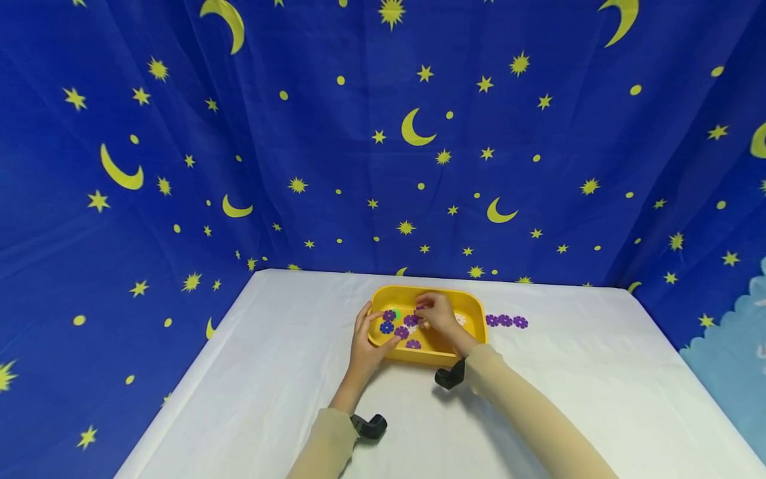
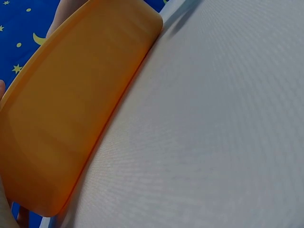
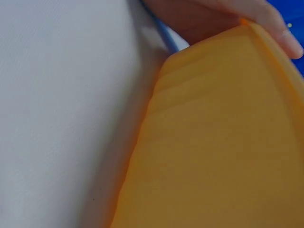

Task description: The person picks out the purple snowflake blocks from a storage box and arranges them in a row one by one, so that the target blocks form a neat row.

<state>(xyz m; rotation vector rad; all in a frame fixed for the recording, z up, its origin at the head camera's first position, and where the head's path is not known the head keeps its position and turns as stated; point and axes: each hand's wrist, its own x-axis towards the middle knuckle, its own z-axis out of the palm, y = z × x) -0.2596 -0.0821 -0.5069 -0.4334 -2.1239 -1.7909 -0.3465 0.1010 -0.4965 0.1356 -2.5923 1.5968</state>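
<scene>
A yellow plastic bin (image 1: 431, 357) stands on the table with purple, blue, green and white flower-shaped discs inside. The left hand (image 1: 364, 346) grips the bin's left end, its thumb over the front rim and its fingers around the far corner. In the right wrist view, part of that hand (image 3: 209, 19) shows at the bin's corner. The right hand (image 1: 441, 316) reaches down into the bin from the right, fingers curled, pinching a purple flower-shaped disc (image 1: 421, 309). A blue disc (image 1: 386, 327) and a purple disc (image 1: 413, 344) lie near the left thumb.
Right of the bin, several purple discs (image 1: 505, 320) lie in a row on the white-covered table (image 1: 574, 372). A blue curtain (image 1: 359, 166) with yellow moons and stars encloses the table at the back and sides. Black wrist cameras (image 1: 370, 426) sit at both sleeves.
</scene>
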